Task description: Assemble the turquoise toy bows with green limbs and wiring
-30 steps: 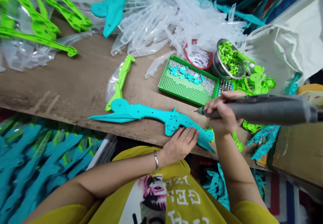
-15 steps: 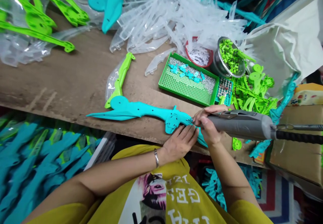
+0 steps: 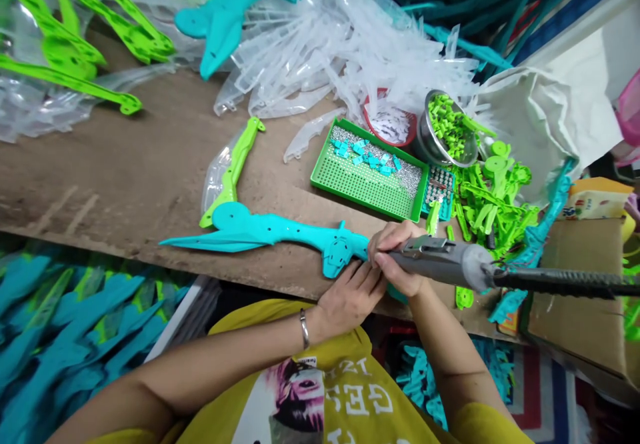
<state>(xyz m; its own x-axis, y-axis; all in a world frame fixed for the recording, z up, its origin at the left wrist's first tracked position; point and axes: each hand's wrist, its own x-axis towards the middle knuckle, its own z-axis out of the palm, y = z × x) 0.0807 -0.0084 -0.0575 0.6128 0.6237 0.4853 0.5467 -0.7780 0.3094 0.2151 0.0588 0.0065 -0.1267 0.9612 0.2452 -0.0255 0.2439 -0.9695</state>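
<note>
A long turquoise plastic toy piece (image 3: 280, 229) lies along the table's near edge, its pointed end to the left and its right end partly behind my hands. My right hand (image 3: 397, 257) is wrapped round the front of a grey electric screwdriver (image 3: 445, 262), held slanted with its tip over the piece's right part; the tip is hidden by my fingers. My left hand (image 3: 350, 301), with a bracelet at the wrist, holds the piece by its near side, fingers close together beside the right hand. A green and clear plastic part (image 3: 233, 177) touches the piece's far left side.
Behind stands a green tray (image 3: 367, 194) of screws and small turquoise clips. Beside it are a red basket (image 3: 390, 124), a metal bowl (image 3: 447, 131) of green bits and a heap of green parts (image 3: 495, 197). Clear blades (image 3: 350, 51) pile up at the back; a cardboard box (image 3: 575, 291) stands right.
The screwdriver and my right hand have shifted left and now cover more of the toy piece's right part. My left hand stays on the piece. The whole view has moved slightly.
</note>
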